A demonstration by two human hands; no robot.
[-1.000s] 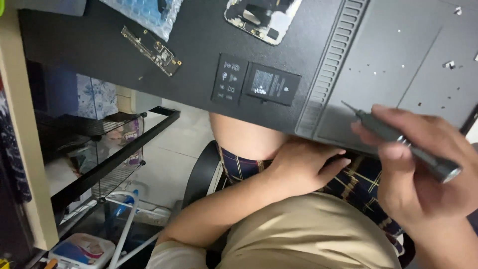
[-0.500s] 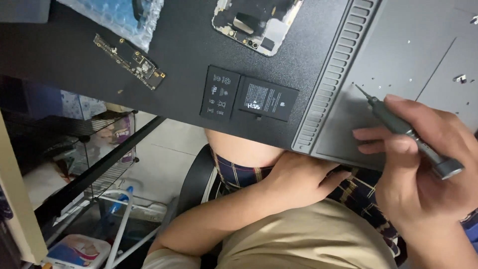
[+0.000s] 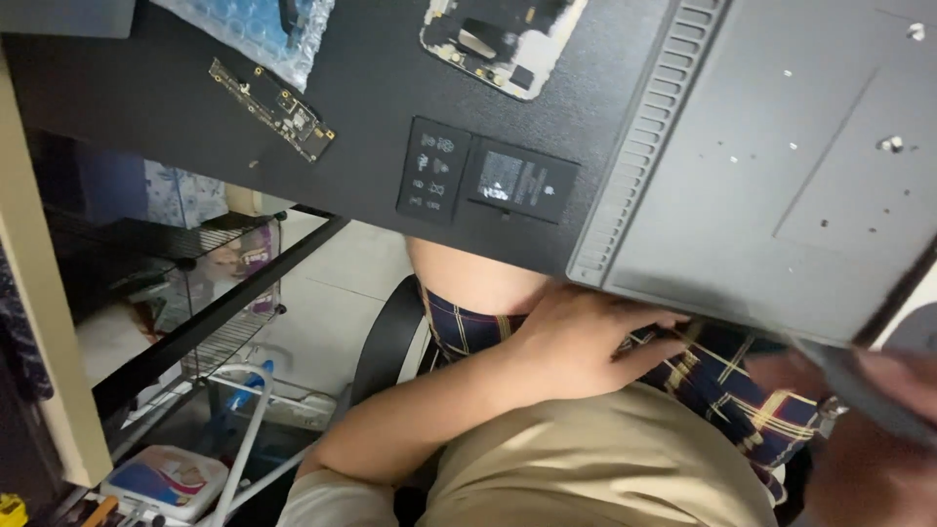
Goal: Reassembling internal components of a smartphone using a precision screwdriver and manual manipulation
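— At the lower right corner, what is that blur?

— That is the right hand (image 3: 878, 439), closed around a grey screwdriver (image 3: 859, 385). Both are smeared, so the tip cannot be made out. The tool lies just under the near edge of the grey work mat (image 3: 781, 176).

— And the other hand?

— On the lap, near the middle. The left hand (image 3: 576, 337) rests on plaid shorts (image 3: 722, 376), fingers loosely curled and pointing right, touching the cloth right below the mat's near edge. It holds nothing that I can see.

— What is on the mat?

— A few tiny screws; one small bright piece (image 3: 890, 143) sits far right. A ribbed strip runs along the mat's left side.

— Further left?

— A black desk top (image 3: 371, 88). Just left of the mat lies a black phone battery (image 3: 488, 181). Beyond it, at the far edge, an opened phone body (image 3: 503, 34) shows its insides. Well to the left lies a narrow logic board (image 3: 273, 107), beside a sheet of bubble wrap (image 3: 249, 29).

— Below the desk?

— A black wire shelf (image 3: 195, 293) on the left, a pale floor, a white tube frame (image 3: 244, 429), and a flat white box (image 3: 161, 478) at the near left. A tan shirt (image 3: 605, 468) fills the near middle.
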